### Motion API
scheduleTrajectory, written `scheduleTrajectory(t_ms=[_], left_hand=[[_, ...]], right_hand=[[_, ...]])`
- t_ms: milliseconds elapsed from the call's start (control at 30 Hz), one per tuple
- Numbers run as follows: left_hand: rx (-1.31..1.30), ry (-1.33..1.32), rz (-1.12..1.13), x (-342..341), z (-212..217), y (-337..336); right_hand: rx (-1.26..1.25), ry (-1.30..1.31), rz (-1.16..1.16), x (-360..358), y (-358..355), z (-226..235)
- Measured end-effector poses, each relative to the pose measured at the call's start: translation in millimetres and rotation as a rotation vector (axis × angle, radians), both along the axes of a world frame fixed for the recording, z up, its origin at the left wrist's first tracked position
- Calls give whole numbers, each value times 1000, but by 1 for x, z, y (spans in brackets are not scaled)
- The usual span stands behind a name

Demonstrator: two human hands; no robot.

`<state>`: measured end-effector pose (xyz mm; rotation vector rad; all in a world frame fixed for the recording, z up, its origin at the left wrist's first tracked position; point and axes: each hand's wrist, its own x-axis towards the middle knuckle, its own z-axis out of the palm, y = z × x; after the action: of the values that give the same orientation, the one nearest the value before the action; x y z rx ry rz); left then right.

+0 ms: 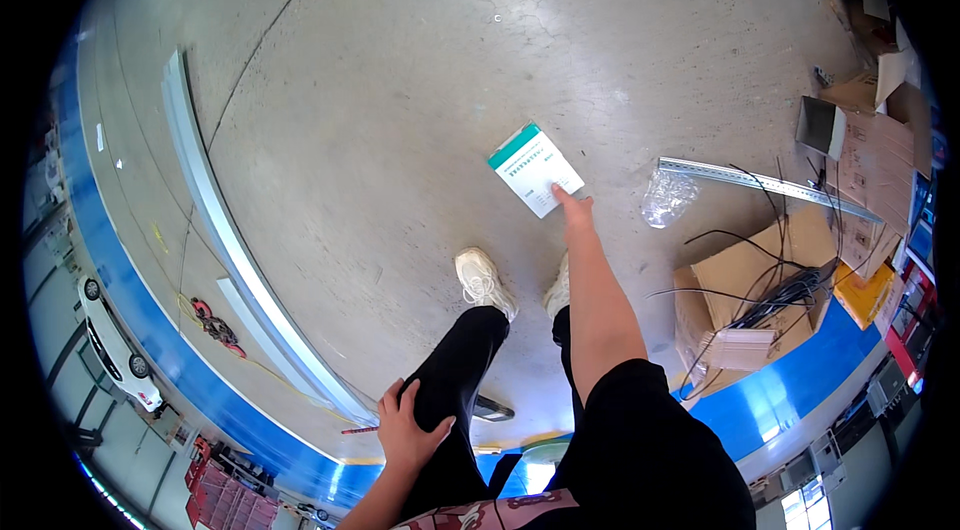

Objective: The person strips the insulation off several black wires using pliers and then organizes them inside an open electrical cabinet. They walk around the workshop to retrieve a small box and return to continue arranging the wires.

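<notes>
My right hand [577,210] was stretched forward and down, its fingers [562,195] clamped on the lower corner of a white booklet with a teal top band [534,168]. The booklet was held tilted above the concrete floor [400,110], just ahead of my white shoes [484,280]. My left hand [408,430] rested flat on my left thigh over the black trousers [462,370], fingers spread apart, holding nothing. To the right of the booklet lay a crumpled clear plastic bag [668,198], touching one end of a metal rail [765,182]. Beyond that stood open cardboard boxes [755,280] with black cables [790,290] trailing over them. A long pale metal strip [215,220] curved along the floor on my left.
</notes>
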<state>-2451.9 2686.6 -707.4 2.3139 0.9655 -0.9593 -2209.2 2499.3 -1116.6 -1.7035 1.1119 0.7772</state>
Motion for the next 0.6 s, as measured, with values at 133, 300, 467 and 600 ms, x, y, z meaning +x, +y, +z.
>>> scheduleTrajectory(t_ms=[133,300,467,600], left_hand=[[-24,-20,-24,5,2,-1],[-46,-65,-59,6,12,-4],[-340,-403,366,55,1,-1],[-651,-660,440,206,100,10]], right_hand=[[267,-122,-167,29,16,20],[130,-609,405,39,73,166],[78,-976,982,53,50,421],[27,-1221,1297,51,8,568]])
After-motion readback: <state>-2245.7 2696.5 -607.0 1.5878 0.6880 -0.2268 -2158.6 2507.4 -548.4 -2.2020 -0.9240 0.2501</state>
